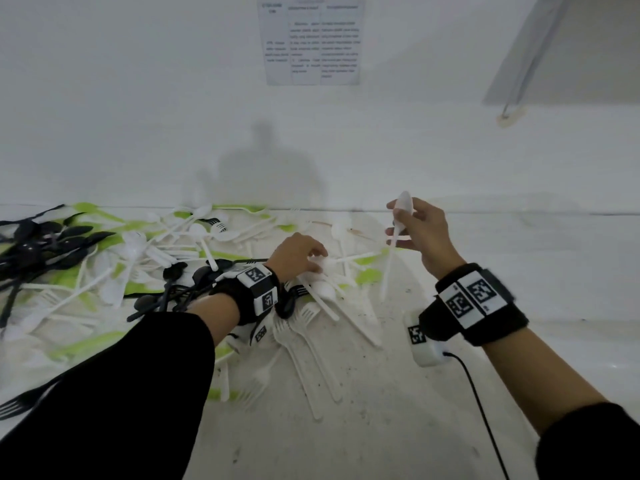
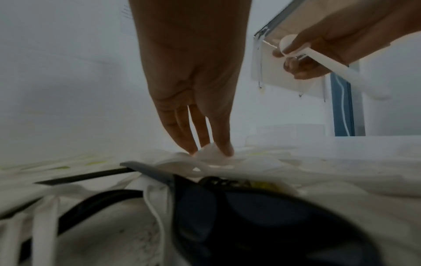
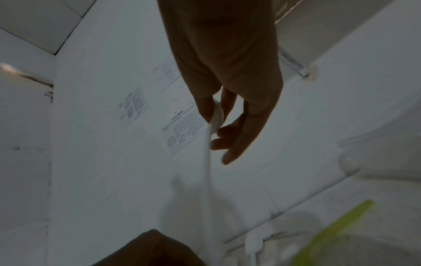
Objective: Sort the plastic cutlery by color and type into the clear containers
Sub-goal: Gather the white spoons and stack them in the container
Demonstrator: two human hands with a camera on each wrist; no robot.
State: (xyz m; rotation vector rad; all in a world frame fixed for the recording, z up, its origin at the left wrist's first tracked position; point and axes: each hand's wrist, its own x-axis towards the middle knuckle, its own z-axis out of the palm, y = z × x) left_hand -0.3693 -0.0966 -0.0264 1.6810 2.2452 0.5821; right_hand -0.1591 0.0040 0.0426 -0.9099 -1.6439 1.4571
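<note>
white spoon (image 1: pixel 398 230) raised, cutlery pile (image 1: pixel 145 258) scattered

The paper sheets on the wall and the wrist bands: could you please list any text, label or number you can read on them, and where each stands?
"TRACE": end of the heading on the nearest wall sheet; the letters before it are too faint.
Body text of that sheet: too blurred to read.
Two further wall sheets: too small to read.
Wrist bands: black-and-white square marker codes only, no readable words.

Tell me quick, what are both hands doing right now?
Right hand holds a white spoon bowl-up, off the table. Left hand pinches another white spoon in the pile. Black cutlery tangled alongside.
</note>
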